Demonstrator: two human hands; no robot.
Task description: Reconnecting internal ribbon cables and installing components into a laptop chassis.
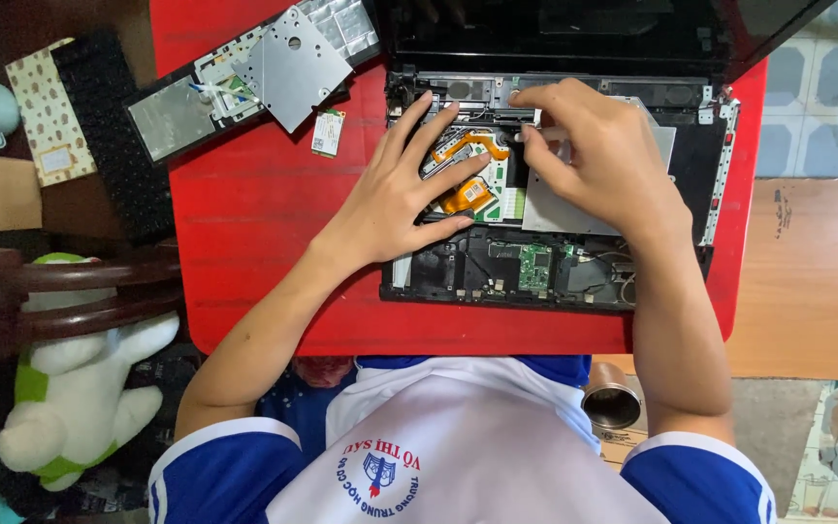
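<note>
1. The right hand (pixel 605 165) has thumb and forefinger pinched together on something small and pale near the top edge of the opened laptop base (pixel 458 272). What exactly is pinched is too small to tell. The other fingers curl over a grey metal plate (pixel 550 209).

2. The left hand (pixel 402 199) lies flat with its fingers spread wide. The fingertips press on the inner parts of the base, beside the copper heat pipe (pixel 472 146) and an orange ribbon cable (pixel 467 197).

3. Below the hands, a small green circuit board (pixel 534 267) shows in the lower part of the base.

4. The laptop screen (pixel 555 34) stands open at the far edge, dark.

5. The base rests on a red table (pixel 254 213), in the middle of it, in front of the person.

6. To the left on the table lies a removed cover panel (pixel 196 107) with a silver metal bracket (pixel 293 68) on it, and a small green card (pixel 328 133) just beside.

7. Off the table's left edge lies a black keyboard (pixel 113 146). A white and green stuffed toy (pixel 75 388) sits lower left.
</note>
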